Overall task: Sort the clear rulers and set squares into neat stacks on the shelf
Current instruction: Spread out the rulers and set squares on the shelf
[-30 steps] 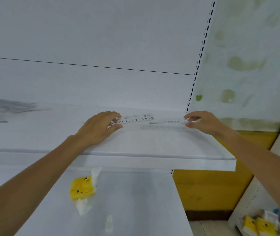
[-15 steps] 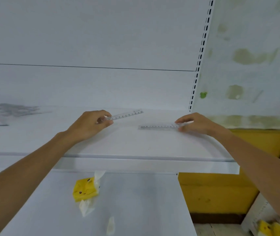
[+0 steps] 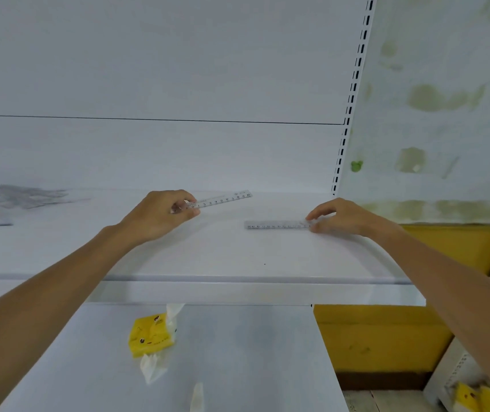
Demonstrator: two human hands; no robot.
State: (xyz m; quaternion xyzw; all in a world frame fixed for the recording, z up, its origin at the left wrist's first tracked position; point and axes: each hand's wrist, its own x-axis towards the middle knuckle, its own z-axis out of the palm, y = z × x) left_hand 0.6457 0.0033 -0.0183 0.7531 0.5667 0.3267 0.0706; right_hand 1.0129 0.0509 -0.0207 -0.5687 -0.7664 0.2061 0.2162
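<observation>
Since a moment ago both rulers have come apart: the left hand [image 3: 160, 214] has drawn its ruler [image 3: 221, 199] back and left, pinched at one end, tilted toward the rear of the shelf [image 3: 237, 254]. Fingertips of the right hand [image 3: 342, 217] press the second ruler [image 3: 278, 225] flat on the shelf, fingers loosely curled, not closed around it. Two rulers show, well apart; no set squares visible. A grey jumble [image 3: 14, 196] lies far left, too blurred to count. Stacking looks barely begun.
</observation>
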